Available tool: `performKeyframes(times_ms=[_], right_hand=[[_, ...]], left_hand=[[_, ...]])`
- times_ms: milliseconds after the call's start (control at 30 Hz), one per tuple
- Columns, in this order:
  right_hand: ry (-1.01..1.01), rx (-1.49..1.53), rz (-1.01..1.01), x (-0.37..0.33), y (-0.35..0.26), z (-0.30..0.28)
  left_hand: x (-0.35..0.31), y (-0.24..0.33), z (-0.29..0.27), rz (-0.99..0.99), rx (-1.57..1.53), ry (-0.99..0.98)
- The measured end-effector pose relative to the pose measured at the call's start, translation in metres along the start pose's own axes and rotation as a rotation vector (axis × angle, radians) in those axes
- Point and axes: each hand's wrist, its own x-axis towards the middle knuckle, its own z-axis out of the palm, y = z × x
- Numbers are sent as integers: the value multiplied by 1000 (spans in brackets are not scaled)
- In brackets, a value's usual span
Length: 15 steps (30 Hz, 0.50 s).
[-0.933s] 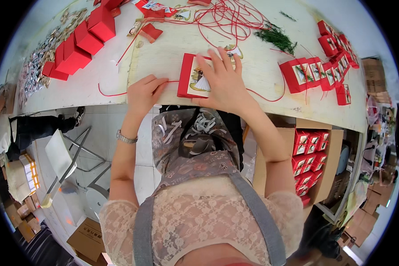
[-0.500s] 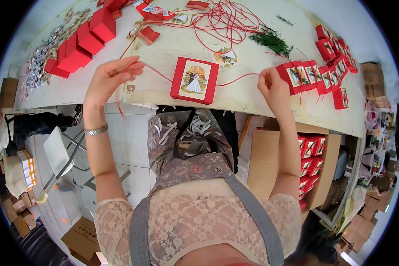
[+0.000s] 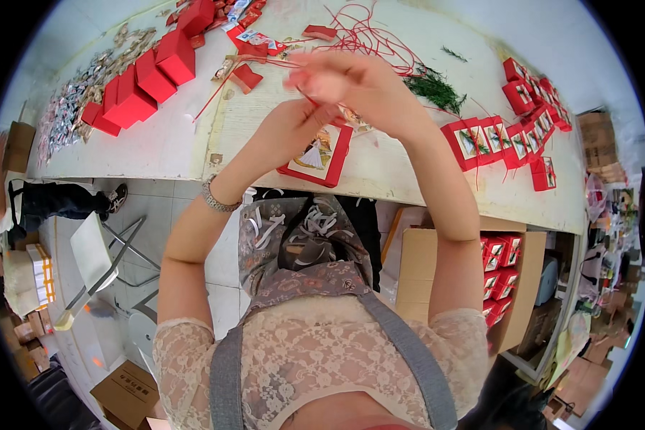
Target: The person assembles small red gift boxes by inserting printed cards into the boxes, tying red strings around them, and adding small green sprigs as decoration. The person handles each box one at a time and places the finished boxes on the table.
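A red gift box (image 3: 312, 173) with a picture of a wedding couple on its lid lies near the table's front edge. Above it, my left hand (image 3: 294, 130) pinches a thin red cord (image 3: 307, 96) between thumb and fingers and covers part of the lid. My right hand (image 3: 371, 87) crosses over close beside the left one, its fingers smeared by motion; whether they grip the cord cannot be made out. Some cord runs along the box's right side.
Plain red boxes (image 3: 135, 93) line the left, beside scattered wrapped pieces (image 3: 75, 100). Tangled red cord (image 3: 380, 43) and green sprigs (image 3: 437, 89) lie farther back. Finished boxes tied with cord (image 3: 473, 141) stand right. An open carton (image 3: 417, 269) below holds more boxes.
Both hands have come from wide apart to together above the box, drawing the cord inward. The right hand has moved left and up; the box now sits slightly turned and nearer the edge.
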Motion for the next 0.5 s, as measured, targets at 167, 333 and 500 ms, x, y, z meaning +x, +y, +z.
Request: performKeyframes(times_ms=[167,333,500], right_hand=[[65,-727,110,-40,21,-17],[21,-825,-70,-73,2,6],[90,-251,165,-75,40,-21]], left_hand=[[3,12,-19,-86,-229,-64],[3,-3,-21,-168,-479,-98],[-7,-8,-8,471,518,164]])
